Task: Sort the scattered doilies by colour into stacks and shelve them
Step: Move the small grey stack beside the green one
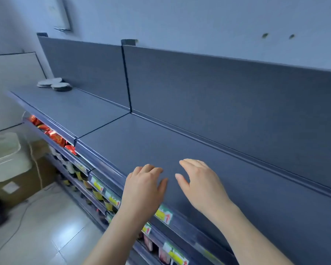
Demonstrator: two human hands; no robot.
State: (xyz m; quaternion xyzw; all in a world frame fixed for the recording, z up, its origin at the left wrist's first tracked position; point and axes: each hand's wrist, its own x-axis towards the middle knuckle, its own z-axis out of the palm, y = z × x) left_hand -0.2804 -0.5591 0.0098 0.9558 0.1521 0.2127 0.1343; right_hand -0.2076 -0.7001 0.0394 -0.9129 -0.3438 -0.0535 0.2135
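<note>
- Doilies (pixel 54 84): round, pale grey-white, in low piles at the far left end of the top shelf (pixel 199 146), close to the back panel (pixel 218 88). The piles touch or overlap one another; their count and exact colours are too small to tell.
- Left hand (pixel 144 188): palm down over the near front edge of the top shelf, fingers loosely bent, thumb out to the right. It holds nothing.
- Right hand (pixel 201 184): palm down just beside the left hand, a little farther in over the shelf, fingers relaxed and nearly straight. It holds nothing. Whether either hand touches the shelf cannot be told.
- Both hands are well apart from the doilies, which lie far to the left.
- Red packets (pixel 52 134): in a row on the lower shelf, under the left section.
- Price tags (pixel 163 215): yellow and white, along the front rails of the lower shelves.
- White bin (pixel 6 155): on the left, resting on a cardboard box (pixel 27 186).
- Cable (pixel 17 222): trailing over the tiled floor (pixel 46 241).
</note>
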